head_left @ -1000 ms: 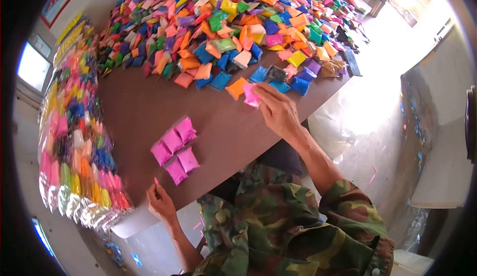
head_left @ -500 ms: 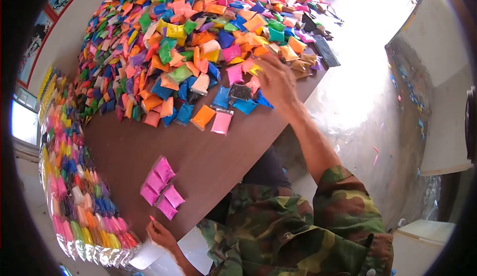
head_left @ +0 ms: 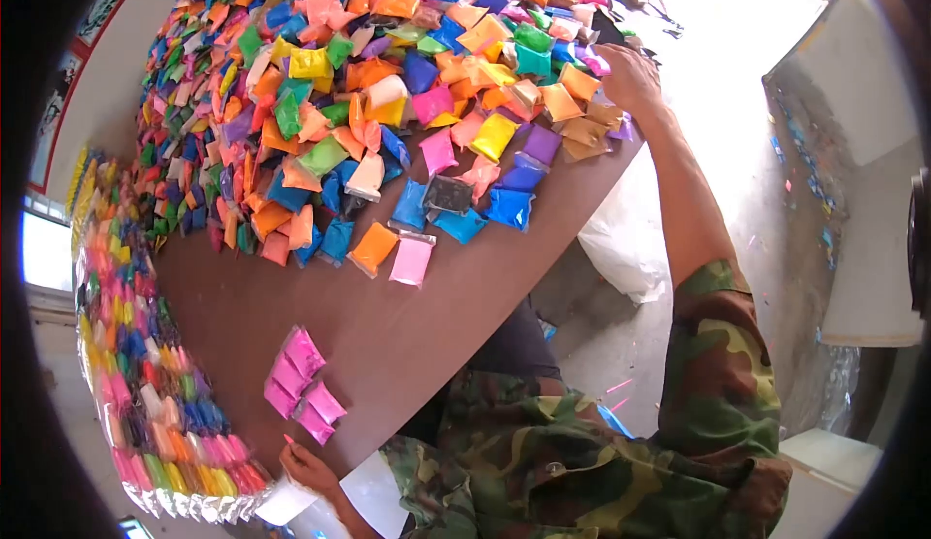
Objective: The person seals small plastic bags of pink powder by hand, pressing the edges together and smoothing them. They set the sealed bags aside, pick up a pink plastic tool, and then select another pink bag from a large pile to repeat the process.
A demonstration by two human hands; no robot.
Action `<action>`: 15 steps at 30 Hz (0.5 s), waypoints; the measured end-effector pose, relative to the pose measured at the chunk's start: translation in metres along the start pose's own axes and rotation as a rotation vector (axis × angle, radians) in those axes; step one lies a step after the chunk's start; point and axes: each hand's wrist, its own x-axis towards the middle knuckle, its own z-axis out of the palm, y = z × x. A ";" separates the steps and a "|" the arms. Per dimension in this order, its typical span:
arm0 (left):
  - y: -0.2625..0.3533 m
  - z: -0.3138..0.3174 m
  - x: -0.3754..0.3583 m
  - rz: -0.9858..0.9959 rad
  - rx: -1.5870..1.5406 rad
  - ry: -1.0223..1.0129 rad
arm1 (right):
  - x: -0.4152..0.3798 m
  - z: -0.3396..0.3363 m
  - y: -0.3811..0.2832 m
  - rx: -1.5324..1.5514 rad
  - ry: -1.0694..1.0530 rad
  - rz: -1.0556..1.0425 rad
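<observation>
Pink packets [head_left: 288,376]: clustered on the tabletop [head_left: 388,340], nearest the person.
Loose pile [head_left: 310,64]: many-coloured packets, cut off above.
Right hand [head_left: 632,75]: at the pile's right edge; fingertips obscured, grip cannot be told.
Left hand [head_left: 308,466]: beside the cluster, pink speck [head_left: 289,439] at its fingertips; whether gripped, unclear.

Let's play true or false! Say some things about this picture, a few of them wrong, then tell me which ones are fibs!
1. The right hand is at the edge of the big pile of packets. True.
2. The magenta packets are on top of that pile. False: they lie apart from it, on the brown table.
3. The sleeve has a camouflage pattern. True.
4. The left hand is inside the pile. False: it is near the magenta packets.
5. A light pink packet lies beside an orange packet. True.
</observation>
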 end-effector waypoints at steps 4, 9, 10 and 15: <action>0.001 0.002 -0.002 0.094 0.033 0.034 | 0.015 0.024 0.032 0.060 -0.075 -0.070; 0.004 -0.001 0.001 0.053 0.093 0.027 | 0.040 0.040 0.066 0.015 -0.015 0.061; 0.010 -0.005 0.001 0.021 0.110 -0.014 | 0.032 0.028 0.064 0.192 0.152 -0.276; 0.030 -0.010 0.007 -0.029 0.017 0.015 | -0.069 -0.044 -0.098 0.455 0.196 -0.221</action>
